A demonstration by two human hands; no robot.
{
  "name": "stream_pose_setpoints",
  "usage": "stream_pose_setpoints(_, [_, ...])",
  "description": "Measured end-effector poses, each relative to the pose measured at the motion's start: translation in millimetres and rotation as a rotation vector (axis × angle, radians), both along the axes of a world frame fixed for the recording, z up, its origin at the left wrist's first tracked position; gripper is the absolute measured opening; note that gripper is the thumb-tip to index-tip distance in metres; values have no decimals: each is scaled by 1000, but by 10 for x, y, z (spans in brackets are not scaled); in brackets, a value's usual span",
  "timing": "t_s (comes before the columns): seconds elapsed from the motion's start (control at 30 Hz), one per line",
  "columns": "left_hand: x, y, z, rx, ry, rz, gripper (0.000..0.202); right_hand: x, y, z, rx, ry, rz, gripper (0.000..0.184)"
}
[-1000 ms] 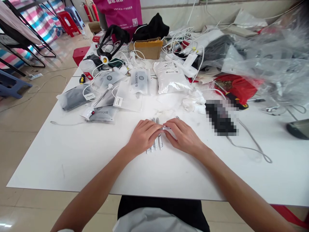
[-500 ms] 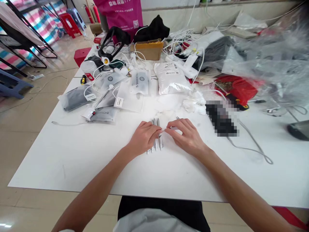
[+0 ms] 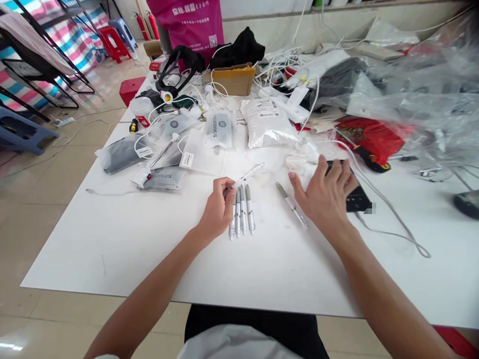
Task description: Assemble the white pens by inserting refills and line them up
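My left hand (image 3: 219, 209) pinches a slim clear tube with a metal tip (image 3: 245, 176), which points up and to the right. Just beside that hand, a row of several similar silver-and-clear tubes (image 3: 242, 212) lies side by side on the white table (image 3: 149, 249). My right hand (image 3: 324, 194) is open with its fingers spread, resting above a single tube (image 3: 291, 204) lying at an angle. The fingers reach towards a black object (image 3: 357, 199), and crumpled white tissue (image 3: 299, 164) lies close by.
Packets marked ROCKBROS (image 3: 219, 128), a white foil bag (image 3: 267, 122), white cables (image 3: 284, 65) and a cardboard box (image 3: 232, 82) crowd the table's far side. Clear plastic sheeting (image 3: 411, 85) and a red bag (image 3: 368, 137) lie to the right.
My hands have moved apart. The left hand has raised one tube from the row, and the right hand has shifted right, leaving a tube lying apart on the table.
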State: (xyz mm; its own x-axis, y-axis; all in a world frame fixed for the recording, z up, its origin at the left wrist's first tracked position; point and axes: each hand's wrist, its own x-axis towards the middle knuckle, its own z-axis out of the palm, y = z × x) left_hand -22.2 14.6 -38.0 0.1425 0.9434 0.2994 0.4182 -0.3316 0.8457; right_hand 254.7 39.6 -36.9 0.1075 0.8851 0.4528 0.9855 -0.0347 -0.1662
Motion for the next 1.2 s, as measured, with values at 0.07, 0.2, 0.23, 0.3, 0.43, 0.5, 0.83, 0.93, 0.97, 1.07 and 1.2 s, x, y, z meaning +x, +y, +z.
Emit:
stream_pose_setpoints(0.07, [-1, -8, 35, -4, -31, -1, 25, 100, 42, -73, -16, -14, -45, 89])
stream_pose_setpoints(0.2, [11, -17, 84, 0, 34, -72, 31, 184, 87, -145, -34, -48, 38, 79])
stream_pose_setpoints(0.23, [16, -19, 81, 4, 49, -82, 31, 179, 92, -141, -44, -57, 67, 76])
stream_pose_setpoints(0.3, [23, -24, 58, 6, 63, -88, 27, 151, 96, -117, -46, -68, 106, 72])
stream_pose_setpoints(0.43, [33, -36, 5, -5, 23, -96, 19, 73, 79, -51, 37, -43, 151, 68])
stream_pose_setpoints(0.5, [35, -40, 8, -11, -11, -100, 22, 32, 58, -20, 85, -22, 184, 64])
stream_pose_setpoints(0.83, [38, -31, 50, -23, 53, -143, 19, -186, -27, -10, 188, 27, 386, 37])
stream_pose_setpoints(0.93, [38, -26, 26, -59, 39, -138, 16, -229, -52, -13, 173, 113, 489, 40])
stream_pose_setpoints(0.97, [38, -23, 21, -62, 38, -135, 16, -244, -67, -7, 164, 143, 532, 44])
stream_pose_setpoints(1.07, [41, -13, 13, -48, 55, -135, 16, -284, -123, 25, 149, 215, 651, 54])
stream_pose_setpoints(1.2, [50, -12, 17, 27, 134, -150, 15, -307, -189, 62, 155, 288, 757, 46])
